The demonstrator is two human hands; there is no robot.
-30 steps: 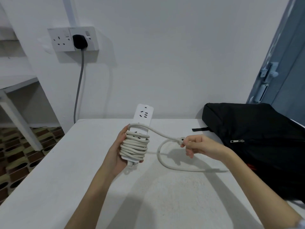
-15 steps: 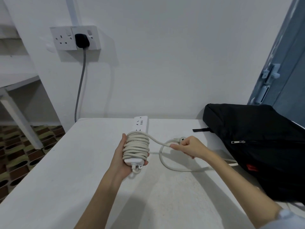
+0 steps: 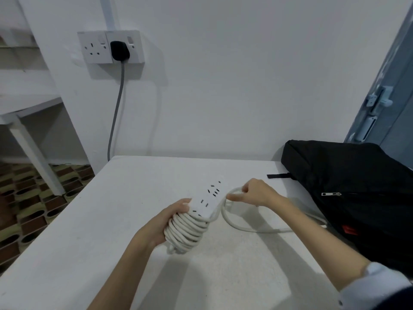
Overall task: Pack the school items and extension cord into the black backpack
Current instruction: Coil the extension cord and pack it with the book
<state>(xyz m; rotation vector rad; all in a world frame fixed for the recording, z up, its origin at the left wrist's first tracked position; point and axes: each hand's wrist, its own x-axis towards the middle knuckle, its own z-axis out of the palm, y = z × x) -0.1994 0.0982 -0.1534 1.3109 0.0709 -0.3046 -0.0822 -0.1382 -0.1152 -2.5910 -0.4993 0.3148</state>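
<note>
at the far left of the frame a white shelf frame [image 3: 26, 130] stands over a patterned brown floor [image 3: 26, 211]. in the upper left, a double wall socket [image 3: 96, 48] carries a black plug [image 3: 120, 51], its grey lead [image 3: 116, 113] dropping down behind the white table [image 3: 89, 231].

just left of centre, the left hand [image 3: 169, 222] is wrapped around the extension cord [image 3: 190, 229], fingers curled under the thick coil of white cable wound round the strip's near end, thumb lying along the strip's edge. the strip's socket face [image 3: 209, 199] tilts up and away toward the wall, held off the table.

just right of centre, the right hand [image 3: 254, 193] is closed, pinching the free run of cable [image 3: 234, 193] beside the strip's far end. from there the loose cable loops down onto the table and trails right toward the bag.

at the right of the frame the black backpack [image 3: 357, 186] lies on the table against the wall, a silver zip pull [image 3: 330, 194] showing on its front and a small red tag [image 3: 350, 229] lower down. behind it, in the upper right, is a blue-grey door [image 3: 393, 97].
</note>
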